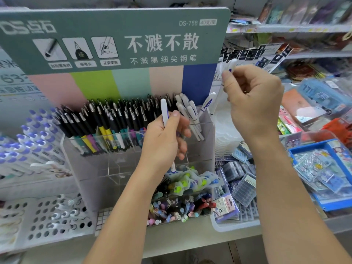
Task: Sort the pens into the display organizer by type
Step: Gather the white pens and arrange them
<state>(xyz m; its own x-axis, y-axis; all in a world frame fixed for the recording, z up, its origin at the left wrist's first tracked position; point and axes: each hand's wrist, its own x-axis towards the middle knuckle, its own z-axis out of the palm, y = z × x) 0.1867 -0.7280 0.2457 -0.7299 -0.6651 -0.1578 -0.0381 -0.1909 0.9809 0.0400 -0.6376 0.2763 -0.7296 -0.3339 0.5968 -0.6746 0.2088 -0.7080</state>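
Both forearms reach up from the shelf edge: left hand (163,134) grips one white pen (164,111), right hand (251,96) pinches another (229,68) above the clear organizer (207,130). Either could drop into the black pens' (114,119) section, mixing types.

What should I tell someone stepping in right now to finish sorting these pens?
Left hand holds one white pen upright in front of the clear organizer.
Right hand pinches white pens up high, right of the display.
Done: black-capped pens fill the left compartments; several white pens stand in the right one.
Left: slot in the held white pens.
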